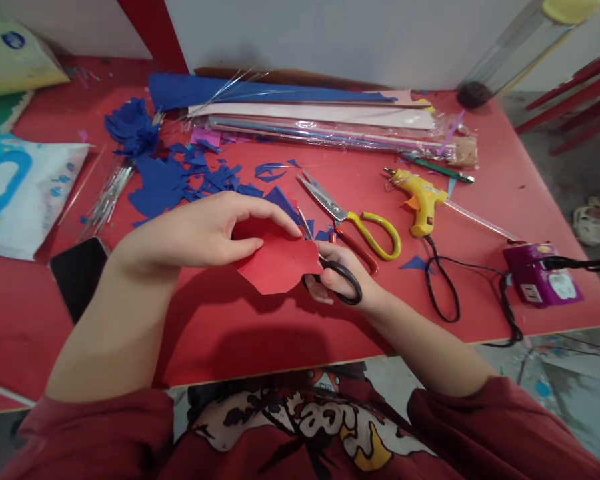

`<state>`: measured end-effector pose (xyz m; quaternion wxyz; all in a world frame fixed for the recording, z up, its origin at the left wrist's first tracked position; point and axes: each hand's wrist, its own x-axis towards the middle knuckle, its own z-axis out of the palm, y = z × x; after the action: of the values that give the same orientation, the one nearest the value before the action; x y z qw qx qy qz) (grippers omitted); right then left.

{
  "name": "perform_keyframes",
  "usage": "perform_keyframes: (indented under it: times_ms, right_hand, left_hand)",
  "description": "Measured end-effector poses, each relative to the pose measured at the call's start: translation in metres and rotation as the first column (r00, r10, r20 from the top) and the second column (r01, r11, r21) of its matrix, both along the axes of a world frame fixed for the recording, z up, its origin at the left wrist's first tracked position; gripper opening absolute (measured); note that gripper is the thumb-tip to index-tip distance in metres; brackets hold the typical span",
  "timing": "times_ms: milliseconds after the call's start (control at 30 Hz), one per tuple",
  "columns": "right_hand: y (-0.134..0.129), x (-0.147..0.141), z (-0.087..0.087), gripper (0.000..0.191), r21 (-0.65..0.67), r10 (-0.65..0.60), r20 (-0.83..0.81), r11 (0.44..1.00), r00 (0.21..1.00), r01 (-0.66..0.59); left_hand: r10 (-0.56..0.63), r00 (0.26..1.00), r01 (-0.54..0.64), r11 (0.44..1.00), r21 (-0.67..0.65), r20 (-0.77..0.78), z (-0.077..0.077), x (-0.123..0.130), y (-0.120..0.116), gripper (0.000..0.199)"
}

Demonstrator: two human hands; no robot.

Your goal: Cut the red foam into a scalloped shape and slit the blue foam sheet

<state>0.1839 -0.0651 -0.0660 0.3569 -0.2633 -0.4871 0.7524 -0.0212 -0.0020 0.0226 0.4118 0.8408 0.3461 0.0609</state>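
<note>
At the centre of the frame, the left hand point(205, 230) is pinching the red paper point(277, 263), likely light and easily creased, best gripped near its edge; the right hand point(347, 273) is grasping the black-handled scissors point(341, 281) by their loops.

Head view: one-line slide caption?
Left hand holds red paper while the right hand works black-handled scissors at its edge, blue scraps beyond.
</note>
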Motion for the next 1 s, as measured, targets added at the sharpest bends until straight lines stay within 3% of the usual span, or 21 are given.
perform_keyframes:
  times_ms: [300, 467, 800, 1000]
  right_hand:
    - [-0.001, 0.0, 0.001, 0.051, -0.024, -0.002, 0.095, 1.0, 0.995, 0.004]
    - [0.0, 0.001, 0.003, 0.048, 0.027, 0.018, 0.061, 0.999, 0.998, -0.02]
    - [0.001, 0.003, -0.007, 0.042, 0.02, 0.152, -0.045, 0.988, 0.987, -0.151]
    - [0.001, 0.002, -0.009, 0.039, 0.011, 0.174, -0.043, 0.985, 0.984, -0.174]
  left_hand:
    - [0.001, 1.0, -0.001, 1.0, -0.019, -0.008, 0.001, -0.002, 0.001, 0.036]
    - [-0.003, 1.0, 0.002, 1.0, -0.019, -0.017, 0.001, -0.001, 0.001, 0.035]
    - [-0.171, 0.982, 0.168, 0.985, -0.041, -0.081, -0.003, -0.007, 0.007, 0.038]
    - [-0.204, 0.973, 0.199, 0.979, -0.051, -0.108, -0.004, -0.009, 0.008, 0.041]
